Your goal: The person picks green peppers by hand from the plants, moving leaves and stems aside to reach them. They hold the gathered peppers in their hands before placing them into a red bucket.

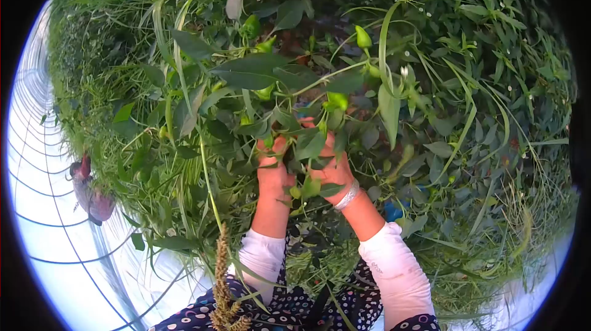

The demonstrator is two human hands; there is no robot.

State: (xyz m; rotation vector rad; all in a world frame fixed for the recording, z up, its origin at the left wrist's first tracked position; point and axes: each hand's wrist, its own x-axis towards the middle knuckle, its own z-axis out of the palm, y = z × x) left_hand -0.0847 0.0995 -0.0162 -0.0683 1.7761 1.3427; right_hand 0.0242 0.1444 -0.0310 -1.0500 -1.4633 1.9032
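My left hand [271,158] reaches up into a leafy pepper plant, close to a stem. Beside it, my right hand [332,174], with a silvery bracelet [349,195] at its wrist, is in among the same leaves. Foliage covers most of the fingers of both hands, so what they grip, if anything, is hidden. Just above the right hand hangs a bright green pepper [336,101]. Another green pepper [363,37] stands higher up, and a third pepper [251,26] shows among leaves at the upper left. Large dark leaves [249,71] spread over the space above my hands.
Dense plants and long grass [104,84] surround me. A brown seed head [223,282] rises in front of my patterned clothing. On the left, a pale sheet [46,208] with dark grid lines borders the plants, with a reddish-brown object [91,192] by it. Something blue [394,209] lies under leaves at right.
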